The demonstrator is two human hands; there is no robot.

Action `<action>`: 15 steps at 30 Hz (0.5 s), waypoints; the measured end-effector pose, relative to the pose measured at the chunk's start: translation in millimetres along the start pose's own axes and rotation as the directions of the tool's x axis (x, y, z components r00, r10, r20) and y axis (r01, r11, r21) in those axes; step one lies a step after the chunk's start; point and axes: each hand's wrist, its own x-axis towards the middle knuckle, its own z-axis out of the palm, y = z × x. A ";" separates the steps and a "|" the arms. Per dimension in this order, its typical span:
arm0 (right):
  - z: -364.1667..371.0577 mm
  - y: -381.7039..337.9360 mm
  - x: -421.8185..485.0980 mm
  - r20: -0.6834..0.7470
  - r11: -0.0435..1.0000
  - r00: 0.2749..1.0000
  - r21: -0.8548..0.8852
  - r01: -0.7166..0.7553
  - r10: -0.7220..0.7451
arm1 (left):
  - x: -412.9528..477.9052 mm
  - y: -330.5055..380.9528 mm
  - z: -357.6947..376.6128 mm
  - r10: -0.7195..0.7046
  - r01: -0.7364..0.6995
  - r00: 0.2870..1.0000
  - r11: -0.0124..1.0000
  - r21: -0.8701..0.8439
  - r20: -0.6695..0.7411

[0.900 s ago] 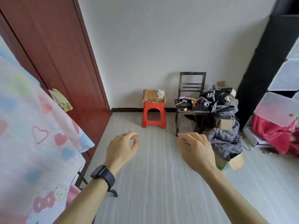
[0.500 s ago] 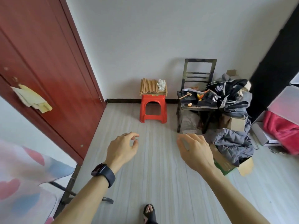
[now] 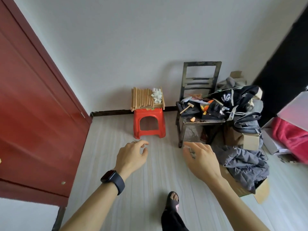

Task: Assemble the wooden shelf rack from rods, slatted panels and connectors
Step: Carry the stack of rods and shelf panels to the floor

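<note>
While left hand (image 3: 131, 155) and right hand (image 3: 200, 159) hover empty, fingers loosely curled, the rods (image 3: 142, 99) and connectors (image 3: 156, 95) lie well beyond them on a stool (image 3: 150, 114); rods seem light, stiff: grip mid-length.

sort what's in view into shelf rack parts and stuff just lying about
For the job: wooden rods, white connectors, slatted panel under them, all on the red stool.
Lying about: dark chair, grey clothes, cardboard box, red door.

Left hand (image 3: 131, 155): reaching forward, fingers hanging loosely curled, gripping nothing (watch on wrist).
Right hand (image 3: 201, 158): stretching out alongside, fingers relaxed, palm facing down.
</note>
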 end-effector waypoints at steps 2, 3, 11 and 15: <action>6.5 1.1 42.9 0.018 1.000 1.000 -0.003 -0.017 0.017 | 44.9 -1.8 2.7 -0.008 0.008 1.000 1.000 -0.001 0.013; 9.6 1.9 65.6 0.026 1.000 0.999 0.005 -0.023 0.023 | 68.6 -2.4 3.4 -0.015 0.016 1.000 1.000 -0.003 0.014; 21.0 1.5 244.1 0.142 0.998 0.989 0.041 -0.052 0.046 | 237.4 -5.8 -6.4 -0.112 0.114 0.993 0.993 -0.043 0.041; 25.5 -6.3 320.2 0.196 0.998 0.980 0.034 -0.050 0.042 | 305.2 -17.4 -14.9 -0.170 0.173 0.984 0.981 -0.082 0.044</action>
